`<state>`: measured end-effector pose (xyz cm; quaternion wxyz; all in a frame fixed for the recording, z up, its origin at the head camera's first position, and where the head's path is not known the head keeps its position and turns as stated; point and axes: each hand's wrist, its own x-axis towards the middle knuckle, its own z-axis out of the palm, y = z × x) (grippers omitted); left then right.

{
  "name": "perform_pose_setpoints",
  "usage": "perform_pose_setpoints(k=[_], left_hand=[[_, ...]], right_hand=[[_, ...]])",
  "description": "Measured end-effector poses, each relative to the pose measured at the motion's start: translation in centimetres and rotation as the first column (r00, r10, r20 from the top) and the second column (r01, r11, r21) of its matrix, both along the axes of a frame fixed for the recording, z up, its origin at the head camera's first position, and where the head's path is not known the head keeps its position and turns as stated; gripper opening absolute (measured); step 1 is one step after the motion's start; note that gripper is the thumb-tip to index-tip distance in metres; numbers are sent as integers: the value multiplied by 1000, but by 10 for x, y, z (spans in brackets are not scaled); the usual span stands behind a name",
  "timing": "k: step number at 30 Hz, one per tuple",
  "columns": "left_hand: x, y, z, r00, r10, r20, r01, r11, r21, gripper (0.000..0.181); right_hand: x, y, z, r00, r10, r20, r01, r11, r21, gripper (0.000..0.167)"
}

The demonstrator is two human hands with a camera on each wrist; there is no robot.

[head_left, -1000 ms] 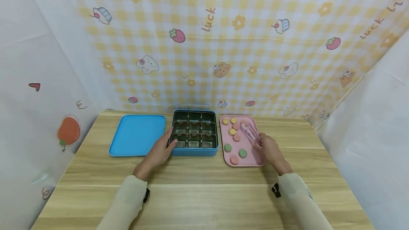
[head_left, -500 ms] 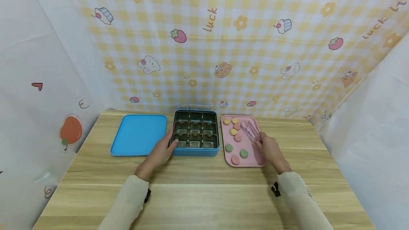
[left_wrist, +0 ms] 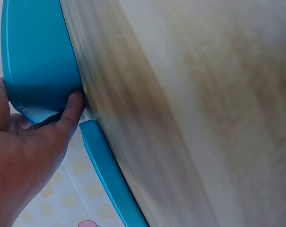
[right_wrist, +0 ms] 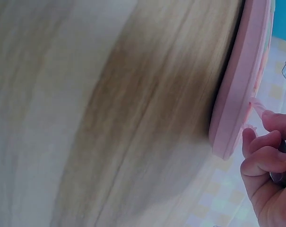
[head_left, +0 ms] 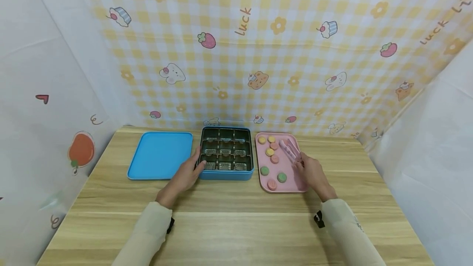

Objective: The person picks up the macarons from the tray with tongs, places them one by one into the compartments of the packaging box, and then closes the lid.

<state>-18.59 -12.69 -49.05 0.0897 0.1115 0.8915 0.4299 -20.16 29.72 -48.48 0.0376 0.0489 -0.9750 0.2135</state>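
My left hand (head_left: pixel 186 174) holds the left front corner of a blue tin box (head_left: pixel 225 175), thumb at the rim and fingers along the side wall. In the left wrist view a finger (left_wrist: pixel 74 106) lies against the blue wall. A dark plastic insert with several compartments fills the box. My right hand (head_left: pixel 314 175) grips pink tongs (head_left: pixel 290 151) over the right side of a pink tray (head_left: pixel 292 184). The tongs' two arms are spread, their tips around a pink macaron at the back, partly hidden. Yellow macarons (head_left: pixel 269 152), pink macarons (head_left: pixel 272 184) and green macarons (head_left: pixel 282 177) lie on the tray.
A flat blue lid (head_left: pixel 160 155) lies left of the box, close beside my left hand. All of these stand on a wooden table (head_left: pixel 236 233). A checked cloth (head_left: pixel 221 65) hangs behind the table, with white cloth at both sides.
My right hand has shifted the tongs' tips very slightly farther back over the tray. The left hand and the box stay in place.
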Motion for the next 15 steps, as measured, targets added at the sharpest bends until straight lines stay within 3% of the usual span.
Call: perform_pose_setpoints(k=[9,15], left_hand=[[-1,0,-1,1000,2,-1,-2,1000,9,68],[-1,0,-1,1000,-10,-4,10,1000,3,68]], right_hand=[[0,-7,11,998,23,-63,-25,999,-31,17],[0,-23,22,991,55,-119,-63,996,-62,11]])
